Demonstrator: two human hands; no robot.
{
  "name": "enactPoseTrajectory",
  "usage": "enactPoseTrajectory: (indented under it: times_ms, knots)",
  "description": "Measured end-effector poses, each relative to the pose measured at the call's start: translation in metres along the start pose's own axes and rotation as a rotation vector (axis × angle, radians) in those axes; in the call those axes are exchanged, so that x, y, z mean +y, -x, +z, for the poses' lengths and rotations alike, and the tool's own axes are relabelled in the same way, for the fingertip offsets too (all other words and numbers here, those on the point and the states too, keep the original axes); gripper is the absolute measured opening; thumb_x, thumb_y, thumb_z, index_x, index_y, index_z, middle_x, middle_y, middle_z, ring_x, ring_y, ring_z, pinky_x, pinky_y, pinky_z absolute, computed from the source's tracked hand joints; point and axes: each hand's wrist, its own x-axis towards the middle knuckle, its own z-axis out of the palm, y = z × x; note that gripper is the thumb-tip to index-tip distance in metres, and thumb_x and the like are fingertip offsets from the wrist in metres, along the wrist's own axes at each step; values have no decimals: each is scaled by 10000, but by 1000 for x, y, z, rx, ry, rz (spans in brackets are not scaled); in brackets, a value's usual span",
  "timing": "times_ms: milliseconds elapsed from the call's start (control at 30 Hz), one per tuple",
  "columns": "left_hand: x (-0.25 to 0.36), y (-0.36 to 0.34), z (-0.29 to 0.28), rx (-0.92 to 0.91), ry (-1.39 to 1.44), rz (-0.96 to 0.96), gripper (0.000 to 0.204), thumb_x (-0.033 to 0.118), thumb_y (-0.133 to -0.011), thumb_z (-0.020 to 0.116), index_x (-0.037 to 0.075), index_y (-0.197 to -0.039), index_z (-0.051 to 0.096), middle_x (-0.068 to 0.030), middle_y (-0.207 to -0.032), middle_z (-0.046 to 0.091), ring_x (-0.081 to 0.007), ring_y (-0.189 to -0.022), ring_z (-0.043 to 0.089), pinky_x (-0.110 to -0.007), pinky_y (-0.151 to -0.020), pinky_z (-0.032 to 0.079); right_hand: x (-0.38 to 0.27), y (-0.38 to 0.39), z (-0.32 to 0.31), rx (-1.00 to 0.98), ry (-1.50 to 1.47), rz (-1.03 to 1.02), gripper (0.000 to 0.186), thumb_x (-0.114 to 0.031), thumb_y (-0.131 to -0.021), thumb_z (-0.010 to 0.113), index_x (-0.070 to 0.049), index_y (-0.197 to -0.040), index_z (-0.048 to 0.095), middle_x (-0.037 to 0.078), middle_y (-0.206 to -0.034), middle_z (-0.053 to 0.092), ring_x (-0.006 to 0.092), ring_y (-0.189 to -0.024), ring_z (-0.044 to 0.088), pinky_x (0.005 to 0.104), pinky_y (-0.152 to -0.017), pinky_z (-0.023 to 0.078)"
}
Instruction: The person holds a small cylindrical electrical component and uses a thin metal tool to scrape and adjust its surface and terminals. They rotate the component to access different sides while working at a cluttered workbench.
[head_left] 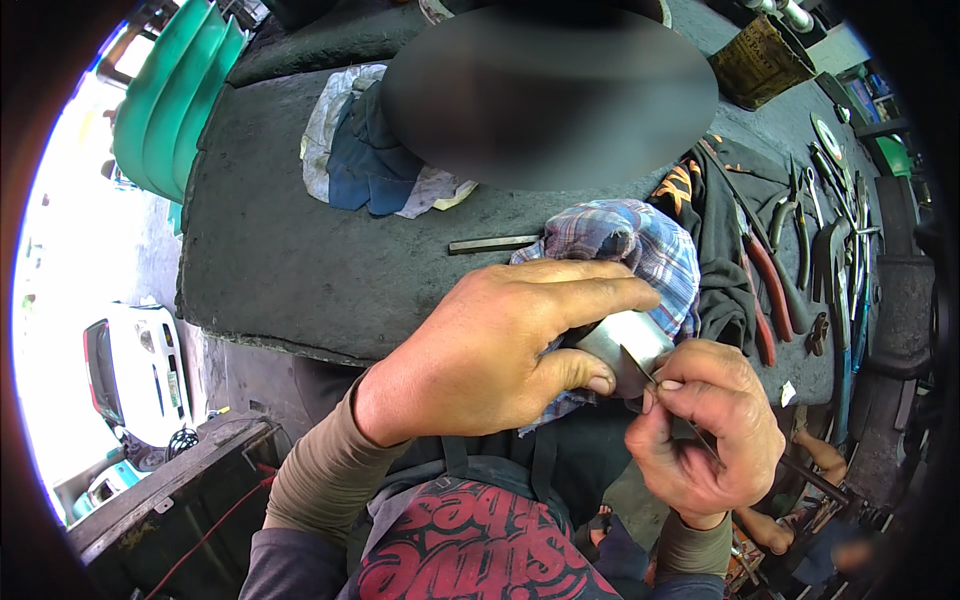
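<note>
My left hand (485, 345) is closed on a shiny, rounded metal piece (634, 332), with its fingers over the top and its thumb along the near side. A blue plaid cloth (665, 245) is bunched behind and under that piece. Close by on the right, my right hand (715, 425) pinches a thin, pointed metal strip (637, 364) between thumb and forefinger. The strip's tip lies against or just over the metal surface; I cannot tell which. Its other end runs back into my right palm.
On the dark worktop (270, 240) lie a short metal bar (492, 244), a blue rag (365, 155) and a dark cloth (725, 290). Red-handled cutters (768, 275) and several tools are at right, near a rusty can (762, 62). Another person's limbs (822, 460) show lower right.
</note>
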Motion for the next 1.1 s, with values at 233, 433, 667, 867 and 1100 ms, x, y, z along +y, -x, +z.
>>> enactPoseTrajectory:
  times_ms: [233, 433, 667, 867, 1100]
  knots:
    - [-1, -1, 0, -6, 6, 5, 627, 103, -798, 885, 77, -1404, 725, -178, -1382, 734, -373, -1273, 704, -429, -1076, 562, 2, 0, -2, -6, -28, 0, 287, 103, -711, 824, 5, -930, 666, 147, -845, 729, 285, -749, 743, 391, -729, 626]
    - [-1, 0, 0, 0, 0, 3, 631, 112, -794, 892, 87, -1403, 727, -177, -1378, 735, -372, -1271, 705, -432, -1072, 565, 1, -2, -2, -23, -3, -3, 288, 95, -719, 832, 2, -935, 665, 147, -845, 729, 282, -745, 742, 387, -718, 624]
    - [-3, 1, 2, 15, -5, 18, 629, 117, -797, 893, 90, -1403, 728, -178, -1383, 733, -372, -1273, 704, -433, -1075, 565, -2, -4, -3, -35, 12, 18, 285, 94, -715, 835, 0, -929, 670, 145, -841, 730, 284, -742, 741, 381, -705, 619]
    - [-6, 2, 2, 9, -4, 29, 619, 145, -811, 887, 90, -1406, 725, -177, -1385, 732, -367, -1276, 705, -437, -1067, 565, -1, -4, -7, -67, -6, 27, 280, 109, -719, 784, 8, -945, 653, 163, -845, 729, 267, -748, 732, 363, -709, 611]
    - [-6, 1, 2, 12, -3, 43, 621, 151, -810, 888, 87, -1405, 723, -176, -1377, 735, -375, -1263, 707, -438, -1057, 568, -2, -4, -5, -59, 22, 37, 295, 80, -720, 844, -10, -942, 672, 144, -861, 738, 288, -760, 743, 381, -720, 618]
